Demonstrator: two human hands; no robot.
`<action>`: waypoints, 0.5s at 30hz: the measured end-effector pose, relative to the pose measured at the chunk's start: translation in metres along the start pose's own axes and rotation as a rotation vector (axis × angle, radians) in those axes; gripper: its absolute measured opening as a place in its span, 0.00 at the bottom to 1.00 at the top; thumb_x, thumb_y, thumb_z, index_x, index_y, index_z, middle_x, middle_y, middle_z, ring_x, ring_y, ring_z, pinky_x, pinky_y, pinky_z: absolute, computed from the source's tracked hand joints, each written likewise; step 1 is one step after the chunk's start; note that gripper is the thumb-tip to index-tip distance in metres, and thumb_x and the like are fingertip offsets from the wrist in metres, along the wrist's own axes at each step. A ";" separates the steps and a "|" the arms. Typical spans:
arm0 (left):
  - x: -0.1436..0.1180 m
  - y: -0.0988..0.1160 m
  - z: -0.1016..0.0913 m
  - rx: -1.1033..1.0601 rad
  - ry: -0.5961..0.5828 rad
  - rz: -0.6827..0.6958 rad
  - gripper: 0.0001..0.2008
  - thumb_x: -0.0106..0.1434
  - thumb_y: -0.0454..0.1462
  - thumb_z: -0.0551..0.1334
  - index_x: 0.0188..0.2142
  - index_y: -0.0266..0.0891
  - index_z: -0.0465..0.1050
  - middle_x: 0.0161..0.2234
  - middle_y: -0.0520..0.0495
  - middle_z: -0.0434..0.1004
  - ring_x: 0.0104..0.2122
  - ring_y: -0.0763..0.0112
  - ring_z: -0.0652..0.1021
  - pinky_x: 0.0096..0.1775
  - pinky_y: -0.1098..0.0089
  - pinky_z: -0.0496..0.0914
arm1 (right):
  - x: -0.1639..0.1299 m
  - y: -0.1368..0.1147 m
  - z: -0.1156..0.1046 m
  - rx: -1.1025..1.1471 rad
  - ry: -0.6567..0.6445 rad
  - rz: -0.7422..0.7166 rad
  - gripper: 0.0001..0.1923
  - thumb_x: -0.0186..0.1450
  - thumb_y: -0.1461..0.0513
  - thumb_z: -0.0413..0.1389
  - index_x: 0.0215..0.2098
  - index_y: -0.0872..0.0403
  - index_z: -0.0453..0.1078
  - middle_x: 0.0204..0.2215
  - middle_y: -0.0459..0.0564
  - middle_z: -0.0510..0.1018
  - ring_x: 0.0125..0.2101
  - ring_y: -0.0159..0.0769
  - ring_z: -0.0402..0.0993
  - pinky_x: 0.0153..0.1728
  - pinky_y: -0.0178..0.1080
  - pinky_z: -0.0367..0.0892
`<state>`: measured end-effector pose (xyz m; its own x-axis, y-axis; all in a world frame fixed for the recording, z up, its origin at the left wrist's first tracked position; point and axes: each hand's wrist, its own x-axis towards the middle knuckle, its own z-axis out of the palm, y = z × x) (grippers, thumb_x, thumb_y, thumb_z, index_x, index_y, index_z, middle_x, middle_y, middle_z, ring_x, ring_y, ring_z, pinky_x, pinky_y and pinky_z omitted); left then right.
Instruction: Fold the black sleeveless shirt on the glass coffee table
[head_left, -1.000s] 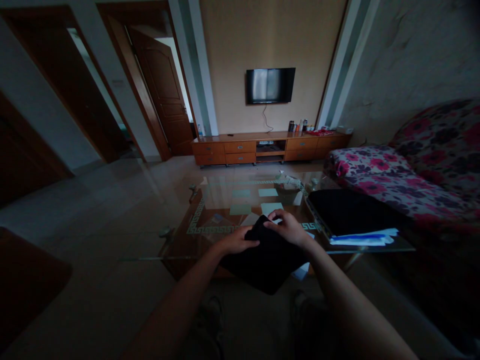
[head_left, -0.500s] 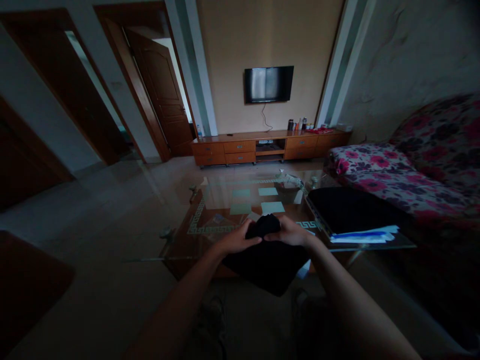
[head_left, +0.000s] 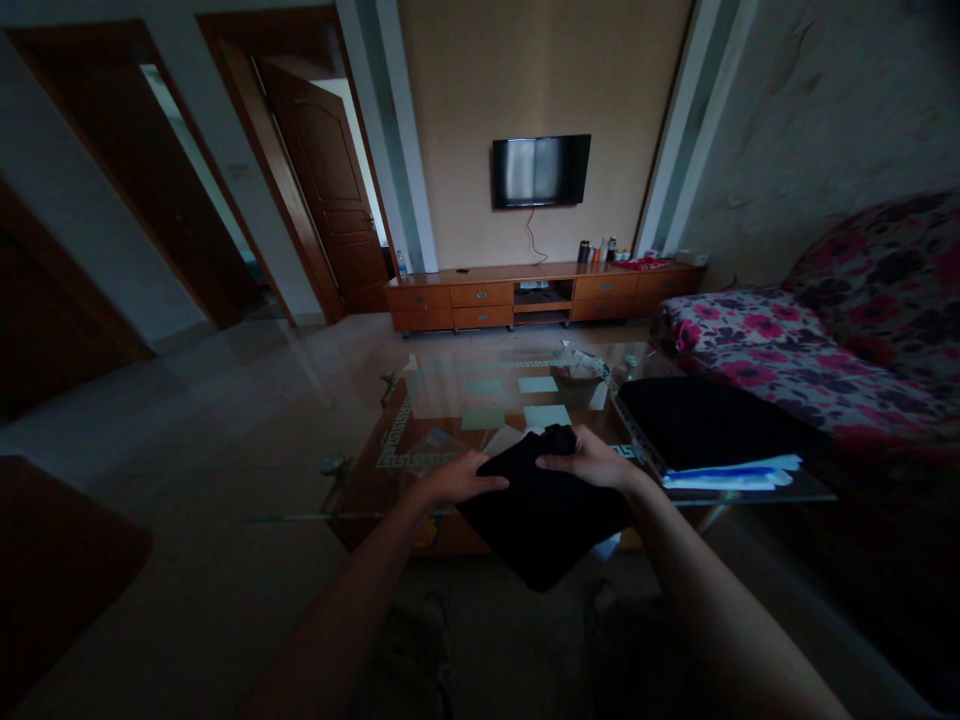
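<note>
Between my hands hangs a piece of black cloth (head_left: pixel 544 520), its kind too dark to make out. My left hand (head_left: pixel 457 480) grips its left upper edge, thumb on top. My right hand (head_left: pixel 596 462) pinches the bunched upper right part, thumb across the front. The cloth's lower corner droops over the near edge of the glass coffee table (head_left: pixel 360 515). On the table to the right lies a stack of dark folded cloth (head_left: pixel 712 420) with white and blue layers (head_left: pixel 735 472) showing at its near side.
A flowered sofa (head_left: pixel 817 360) stands along the right. Across the room is a low wooden TV cabinet (head_left: pixel 480 295) with bottles and cans on it, under a wall television (head_left: pixel 540 172). A dark reddish-brown piece of furniture (head_left: pixel 67 560) sits at the lower left.
My hands have moved slightly apart, spreading the bunched top of the black cloth. My left hand has shifted left and my right hand a little right. The stack stays put.
</note>
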<state>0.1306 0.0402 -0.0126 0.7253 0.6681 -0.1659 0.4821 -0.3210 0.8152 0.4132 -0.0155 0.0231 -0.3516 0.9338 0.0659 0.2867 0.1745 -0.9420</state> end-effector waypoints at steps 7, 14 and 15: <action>-0.008 -0.006 -0.033 -0.221 0.270 0.055 0.27 0.54 0.54 0.72 0.42 0.34 0.81 0.36 0.45 0.82 0.36 0.62 0.79 0.38 0.69 0.70 | -0.010 -0.005 -0.018 0.258 0.297 0.108 0.24 0.54 0.45 0.69 0.33 0.55 0.72 0.28 0.48 0.79 0.27 0.35 0.74 0.30 0.36 0.69; 0.000 -0.015 -0.033 -0.604 0.559 0.099 0.24 0.55 0.54 0.71 0.39 0.35 0.80 0.34 0.46 0.82 0.37 0.63 0.79 0.40 0.68 0.72 | -0.010 -0.003 -0.020 0.296 0.283 0.110 0.24 0.56 0.45 0.68 0.34 0.57 0.74 0.31 0.49 0.81 0.30 0.34 0.76 0.31 0.34 0.71; 0.001 -0.010 -0.032 -0.664 0.601 0.113 0.24 0.54 0.54 0.72 0.39 0.36 0.80 0.34 0.46 0.82 0.38 0.63 0.80 0.41 0.68 0.72 | -0.009 -0.004 -0.019 0.303 0.274 0.105 0.24 0.57 0.45 0.68 0.35 0.57 0.75 0.32 0.49 0.82 0.30 0.35 0.77 0.32 0.34 0.72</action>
<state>0.1107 0.0659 -0.0034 0.2822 0.9540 0.1006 -0.0946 -0.0767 0.9926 0.4318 -0.0190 0.0326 -0.0732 0.9973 0.0113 0.0185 0.0126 -0.9997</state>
